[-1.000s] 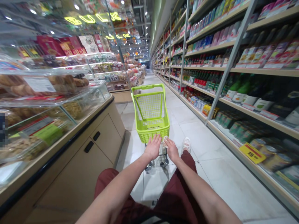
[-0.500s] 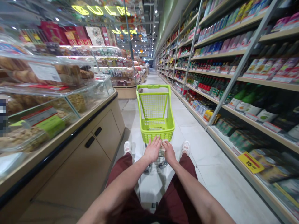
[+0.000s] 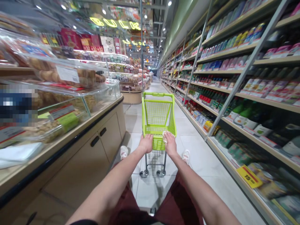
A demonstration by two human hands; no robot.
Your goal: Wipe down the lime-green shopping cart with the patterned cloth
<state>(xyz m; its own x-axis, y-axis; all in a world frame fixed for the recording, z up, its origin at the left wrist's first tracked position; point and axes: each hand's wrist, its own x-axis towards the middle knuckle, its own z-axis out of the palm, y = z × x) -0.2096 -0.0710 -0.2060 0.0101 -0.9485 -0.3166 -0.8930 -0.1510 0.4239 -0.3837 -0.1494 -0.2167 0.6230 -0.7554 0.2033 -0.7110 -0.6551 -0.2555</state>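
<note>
A small bright green shopping cart [image 3: 158,114] with a plastic basket on a metal wheeled frame stands straight in front of me. My left hand [image 3: 146,143] is closed round the left part of the basket's near rim, its fingers curled over. At the right part of that rim, my right hand [image 3: 170,143] presses a crumpled white tissue [image 3: 165,137] against the cart. The tissue lies mostly under the fingers, so only its edge shows. Inside the basket, the green grid walls and floor are visible.
On the left runs a wooden counter [image 3: 82,150] with glass bins of baked goods. Tall shelves [image 3: 225,86] of bottles and cans line the right side, with a yellow price tag [image 3: 249,176] low down. A tiled aisle [image 3: 154,82] stretches ahead.
My left hand has left its place beside the right hand and moved left onto the cart's rim. My right hand, with the tissue, has moved slightly right and up. The view has tilted up.
</note>
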